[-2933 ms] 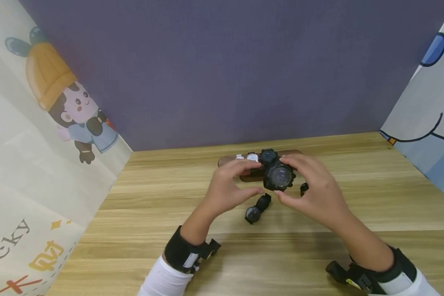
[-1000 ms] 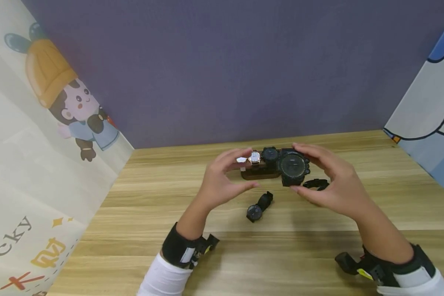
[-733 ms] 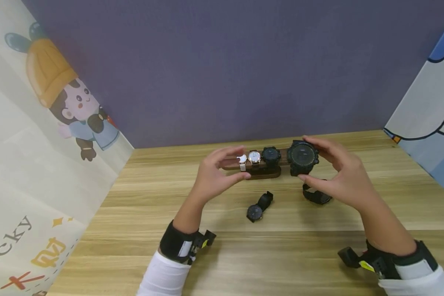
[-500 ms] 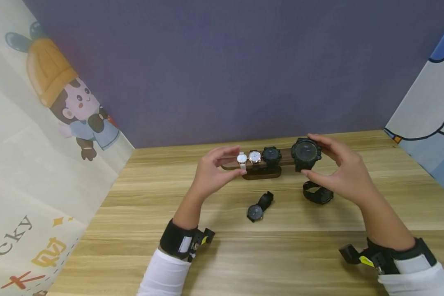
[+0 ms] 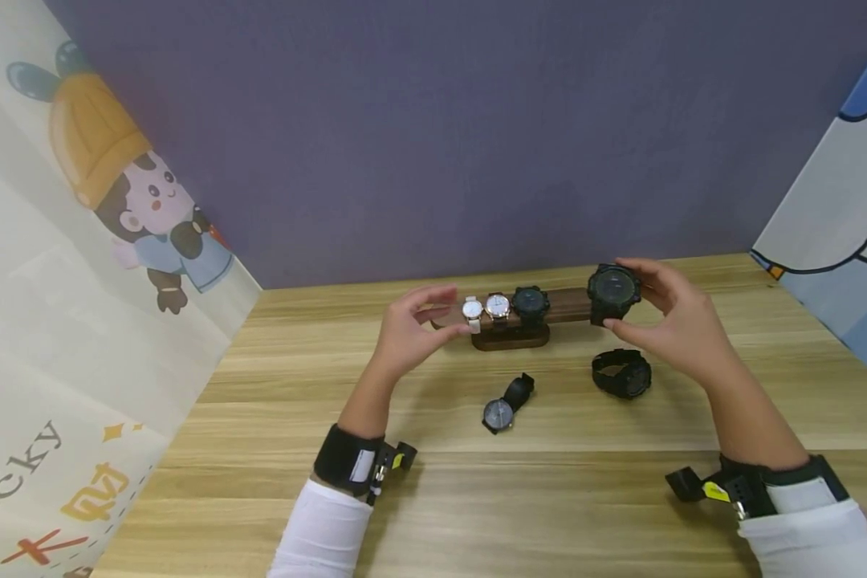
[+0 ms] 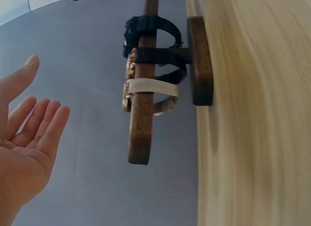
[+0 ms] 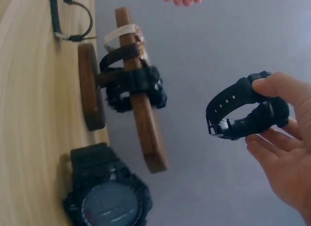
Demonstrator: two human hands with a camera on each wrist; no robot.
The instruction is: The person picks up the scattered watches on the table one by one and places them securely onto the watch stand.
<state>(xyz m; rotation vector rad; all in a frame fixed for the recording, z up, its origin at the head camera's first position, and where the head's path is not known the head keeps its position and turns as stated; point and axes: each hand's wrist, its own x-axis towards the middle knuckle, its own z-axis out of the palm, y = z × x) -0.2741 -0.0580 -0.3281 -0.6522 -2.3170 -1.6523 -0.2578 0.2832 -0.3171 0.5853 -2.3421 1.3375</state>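
A wooden stand with a horizontal bar (image 5: 569,305) carries a white-strapped watch (image 5: 472,310), a dark-strapped watch with a white dial (image 5: 498,306) and a black watch (image 5: 531,303). The right hand (image 5: 677,323) pinches a large black watch (image 5: 613,289) between thumb and fingers at the bar's right end. In the right wrist view this buckled watch (image 7: 238,126) hangs apart from the bar (image 7: 151,148). The left hand (image 5: 415,331) is near the bar's left end, thumb and fingers spread; the left wrist view shows its palm (image 6: 26,163) holding nothing and apart from the bar (image 6: 142,124).
On the wooden table (image 5: 433,514) a black watch with its strap extended (image 5: 498,414) lies in front of the stand. Another black watch, its strap looped (image 5: 624,375), lies below the right hand. A grey-blue panel (image 5: 405,144) rises behind the table, with printed sheets (image 5: 79,337) at the sides.
The right hand has carried the large black watch rightward and back, from in front of the stand to the bar's right end. The left hand has moved left, away from that watch, uncovering the white-strapped one.
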